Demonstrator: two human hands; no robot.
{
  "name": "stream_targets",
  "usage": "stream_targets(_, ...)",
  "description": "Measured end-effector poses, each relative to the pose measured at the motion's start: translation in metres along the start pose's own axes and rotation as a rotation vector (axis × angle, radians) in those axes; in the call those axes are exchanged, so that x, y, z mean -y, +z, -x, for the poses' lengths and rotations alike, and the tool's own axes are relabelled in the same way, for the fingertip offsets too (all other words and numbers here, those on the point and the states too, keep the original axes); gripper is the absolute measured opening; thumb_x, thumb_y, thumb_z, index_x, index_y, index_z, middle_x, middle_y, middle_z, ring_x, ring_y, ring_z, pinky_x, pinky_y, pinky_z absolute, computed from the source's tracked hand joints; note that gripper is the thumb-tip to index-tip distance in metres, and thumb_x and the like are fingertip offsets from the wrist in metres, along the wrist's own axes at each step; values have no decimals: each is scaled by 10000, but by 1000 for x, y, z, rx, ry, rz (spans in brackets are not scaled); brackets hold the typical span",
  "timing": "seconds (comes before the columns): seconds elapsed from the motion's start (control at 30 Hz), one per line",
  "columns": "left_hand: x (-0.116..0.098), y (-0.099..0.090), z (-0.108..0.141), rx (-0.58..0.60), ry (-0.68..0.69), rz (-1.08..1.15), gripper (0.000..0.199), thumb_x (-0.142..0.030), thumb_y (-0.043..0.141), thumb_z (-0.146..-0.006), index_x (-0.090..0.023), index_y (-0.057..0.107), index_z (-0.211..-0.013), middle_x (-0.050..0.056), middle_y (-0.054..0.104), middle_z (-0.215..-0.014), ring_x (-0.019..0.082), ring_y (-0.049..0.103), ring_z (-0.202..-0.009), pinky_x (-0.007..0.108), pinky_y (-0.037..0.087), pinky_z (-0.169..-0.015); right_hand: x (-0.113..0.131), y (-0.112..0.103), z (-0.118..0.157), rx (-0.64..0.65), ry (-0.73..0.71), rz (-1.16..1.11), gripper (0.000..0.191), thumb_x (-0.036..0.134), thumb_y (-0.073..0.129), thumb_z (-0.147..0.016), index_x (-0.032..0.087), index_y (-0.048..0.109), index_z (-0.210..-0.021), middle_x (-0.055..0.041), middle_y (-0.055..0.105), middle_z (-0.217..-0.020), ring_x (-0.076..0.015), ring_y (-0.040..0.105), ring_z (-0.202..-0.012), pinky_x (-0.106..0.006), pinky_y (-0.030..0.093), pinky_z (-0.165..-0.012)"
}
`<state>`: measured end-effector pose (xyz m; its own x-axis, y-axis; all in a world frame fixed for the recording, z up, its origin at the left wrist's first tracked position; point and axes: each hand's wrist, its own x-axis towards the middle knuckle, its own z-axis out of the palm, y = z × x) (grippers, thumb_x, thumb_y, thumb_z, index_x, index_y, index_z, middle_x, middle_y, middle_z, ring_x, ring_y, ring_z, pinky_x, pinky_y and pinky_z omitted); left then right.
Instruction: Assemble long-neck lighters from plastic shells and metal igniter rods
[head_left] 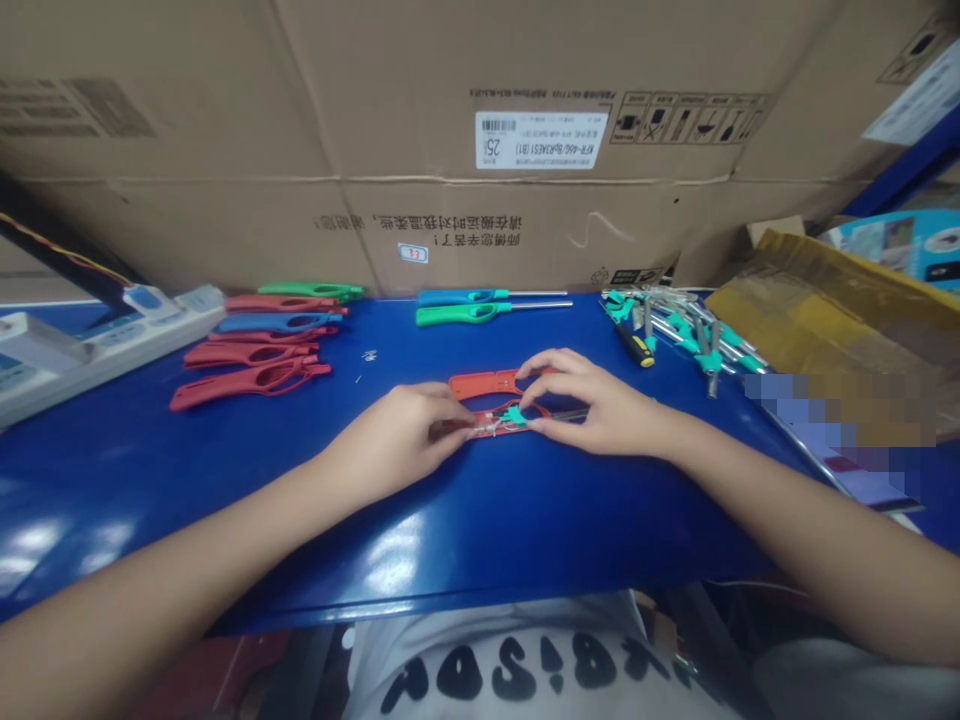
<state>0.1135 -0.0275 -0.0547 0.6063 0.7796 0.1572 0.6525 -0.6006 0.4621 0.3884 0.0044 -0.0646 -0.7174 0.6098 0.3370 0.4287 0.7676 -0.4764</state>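
Observation:
An opened red lighter handle half (517, 430) lies on the blue table between my hands, with white inner parts and a thin wire showing. My left hand (409, 425) pinches its left end between thumb and fingers. Over the right part, my right hand (589, 400) has thumb and fingers closed on a teal lighter piece (513, 414). A metal tube (577, 414) runs rightward from there, partly behind the fingers. Just behind lies an orange-red handle shell (480, 383), its right end covered by my right hand.
Several lighter handles (247, 383) lie at left beside a white power strip (112, 345). Two lighters (457, 314) rest at the back. Metal tubes (675, 320) with teal ends and a screwdriver (637, 347) are at right, near a taped cardboard box (840, 310). Tiny metal pieces (368, 355) lie left of centre.

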Motion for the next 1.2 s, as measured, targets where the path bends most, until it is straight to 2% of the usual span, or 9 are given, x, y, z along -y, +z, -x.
stream_targets(0.1, 0, 0, 0, 1, 13, 2, 212, -268, 615, -962, -216, 782, -1083, 64, 718, -941, 171, 674, -822, 271, 530, -744, 6, 7, 1, 45, -5, 36, 145, 261, 688, -885, 239, 669, -1027, -97, 602, -1273, -262, 535, -1247, -490, 398, -1072)
stream_targets(0.3, -1, 1, -1, -8, 14, 7, 191, -257, 629, -952, -217, 790, -1048, 60, 721, -930, 168, 676, -811, 266, 528, -739, 8, 18, 0, 25, 43, -6, 112, 187, 657, -899, 230, 630, -999, -102, 604, -1287, -251, 553, -1252, -473, 416, -1056)
stream_targets(0.57, -2, 0, -1, -5, -8, 37, 184, -243, 646, -945, -209, 791, -1054, 50, 711, -928, 166, 674, -813, 274, 515, -747, 13, 17, 1, 31, 8, 37, 109, 150, 622, -910, 223, 584, -981, -111, 591, -1289, -248, 517, -1284, -464, 390, -1070)
stream_targets(0.7, -3, 0, -2, 5, -11, 38, 187, -235, 645, -945, -202, 791, -1058, 53, 707, -923, 166, 671, -804, 274, 510, -732, 15, 13, 1, 19, 18, 85, 156, 202, 647, -895, 232, 566, -1024, -113, 589, -1295, -265, 526, -1252, -467, 388, -1059)
stream_targets(0.9, -4, -1, -1, 14, -12, 20, 201, -243, 636, -951, -203, 793, -1070, 58, 701, -905, 170, 663, -787, 273, 502, -715, 9, 15, 0, -7, 65, 103, 35, 221, 597, -946, 228, 607, -979, -87, 627, -1234, -247, 556, -1200, -461, 363, -1063)
stream_targets(1.1, -4, -1, -1, -1, 2, 10, 198, -213, 647, -940, -209, 793, -1073, 52, 707, -900, 168, 668, -791, 265, 503, -715, 2, 13, 0, 16, -55, 138, 37, 233, 585, -970, 223, 619, -957, -39, 693, -1078, -196, 613, -1074, -452, 292, -1113)
stream_targets(1.2, -4, -1, -1, 1, 17, 0, 207, -213, 637, -945, -209, 790, -1085, 54, 705, -898, 171, 670, -800, 268, 507, -722, 2, 9, 1, 30, -84, 168, 49, 224, 577, -974, 214, 624, -965, -41, 697, -1061, -192, 619, -1053, -432, 307, -1097)
